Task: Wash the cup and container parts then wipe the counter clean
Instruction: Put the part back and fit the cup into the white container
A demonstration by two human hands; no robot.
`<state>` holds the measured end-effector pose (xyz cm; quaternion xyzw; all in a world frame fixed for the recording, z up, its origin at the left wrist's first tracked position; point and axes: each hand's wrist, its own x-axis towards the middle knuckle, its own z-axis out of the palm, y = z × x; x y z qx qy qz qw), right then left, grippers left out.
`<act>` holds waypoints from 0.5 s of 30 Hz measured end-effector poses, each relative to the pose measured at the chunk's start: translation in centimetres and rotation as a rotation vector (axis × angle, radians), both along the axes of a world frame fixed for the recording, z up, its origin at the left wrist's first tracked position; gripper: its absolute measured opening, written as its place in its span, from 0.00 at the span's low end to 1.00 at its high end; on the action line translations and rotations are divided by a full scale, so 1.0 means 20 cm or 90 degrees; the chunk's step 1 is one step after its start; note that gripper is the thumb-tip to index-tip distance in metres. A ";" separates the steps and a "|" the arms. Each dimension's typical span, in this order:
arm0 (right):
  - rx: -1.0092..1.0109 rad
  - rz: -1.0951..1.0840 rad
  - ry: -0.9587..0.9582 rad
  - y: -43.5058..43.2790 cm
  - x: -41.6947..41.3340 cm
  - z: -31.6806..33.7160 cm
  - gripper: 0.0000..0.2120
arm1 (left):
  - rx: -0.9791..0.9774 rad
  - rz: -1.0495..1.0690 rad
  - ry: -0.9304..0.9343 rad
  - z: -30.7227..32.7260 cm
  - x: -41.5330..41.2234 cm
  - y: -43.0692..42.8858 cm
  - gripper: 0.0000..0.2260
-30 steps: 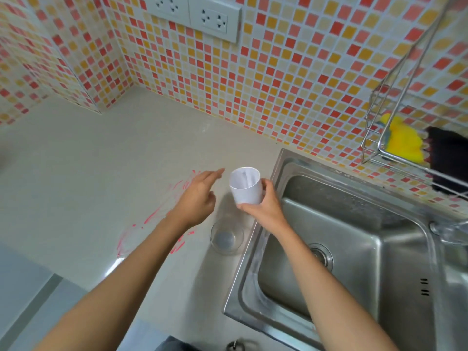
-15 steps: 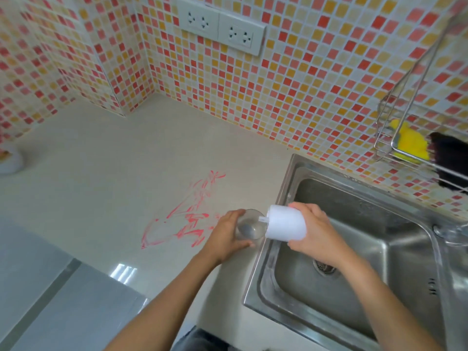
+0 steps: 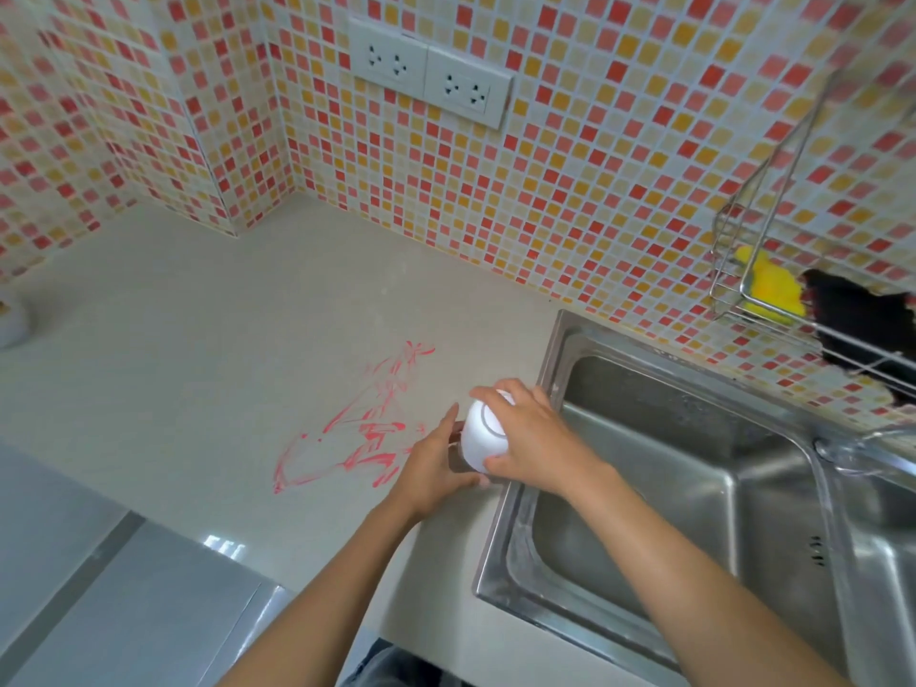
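2 bare forearms reach in from the bottom edge and meet just left of the sink's rim, above the edge of the desk (image 3: 198, 339). The right hand (image 3: 538, 438) has its fingers curled over a smooth white cup (image 3: 483, 436), a rounded, slightly tapered cylinder. The cup is upturned and tilted. Its flat base, marked by a thin grey ring, faces up and left toward the camera, and its long axis slants down and away to the right with the mouth hidden behind the hands. The left hand (image 3: 436, 463) wraps round a clear container (image 3: 457, 459) pressed against the cup from the left, thumb raised; most of that piece is hidden.

Left of the hands, thin red scribbles (image 3: 367, 433) streak the pale, smooth, faintly glossy desk. To the right lies the brushed stainless-steel sink (image 3: 694, 438), rectangular with rounded corners.

Farther back, a chrome wire rack (image 3: 733, 290) on the wall holds a fuzzy yellow sponge (image 3: 773, 285) and a dark item (image 3: 862, 329). The wall is small square mosaic tile (image 3: 595, 190) in red, orange and cream, carrying 2 white sockets (image 3: 431, 74).
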<state>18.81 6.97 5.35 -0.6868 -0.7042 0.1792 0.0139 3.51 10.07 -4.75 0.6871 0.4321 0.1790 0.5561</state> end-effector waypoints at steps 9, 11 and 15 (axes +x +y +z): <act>0.014 -0.228 0.270 -0.08 0.02 -0.26 0.50 | 0.097 0.005 -0.047 0.01 0.04 -0.02 0.31; 0.018 -0.235 0.294 -0.07 0.02 -0.28 0.49 | 0.097 0.010 -0.037 -0.01 0.04 -0.01 0.32; 0.025 -0.247 0.336 -0.07 0.01 -0.33 0.46 | 0.085 -0.002 -0.027 -0.03 0.04 0.02 0.33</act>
